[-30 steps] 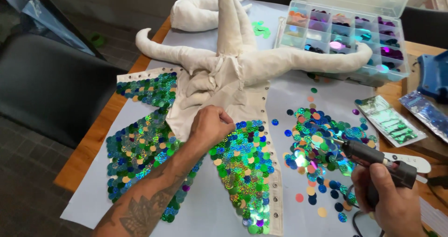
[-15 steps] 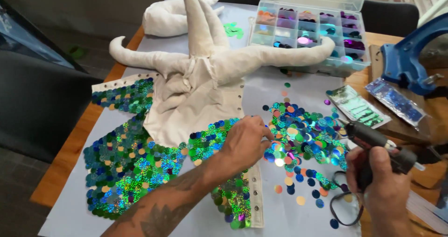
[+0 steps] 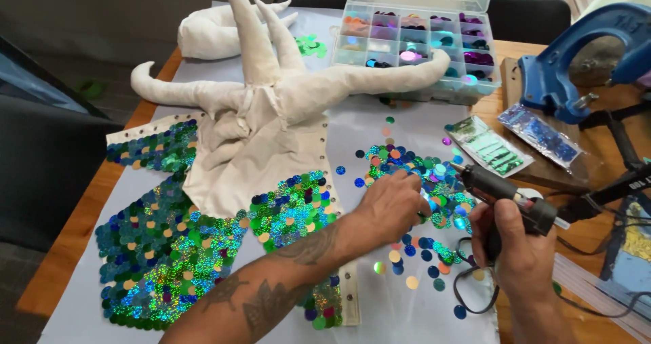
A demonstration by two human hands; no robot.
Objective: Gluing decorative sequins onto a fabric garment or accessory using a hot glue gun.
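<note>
**Sequins under one hand, glue gun in the other**

Loose sequins (image 3: 413, 174), blue, green and orange discs, lie scattered in a heap right of centre in the frame, on the pale sheet (image 3: 400, 310) that covers the worktop (image 3: 74, 242). The left hand (image 3: 393, 198) reaches across from the lower middle and rests on the near edge of that heap, fingers curled down onto the discs; whether it pinches one cannot be told. The right hand (image 3: 512, 239), at lower right, is closed around the grip of a black glue gun (image 3: 505, 191), whose nozzle points left toward the heap, just beside the left hand's fingertips. A dark cord runs from the gun toward the right edge.

Left of centre lies a cream fabric piece (image 3: 264, 113) with stuffed horn-like arms; its lower panels are covered in shiny sequin scales (image 3: 163, 249). At upper centre stands an open clear compartment box (image 3: 420, 46) filled with sorted sequins. Two clear packets (image 3: 488, 146) of sequins lie right of the heap, and a blue press tool (image 3: 583, 63) stands at upper right.
</note>
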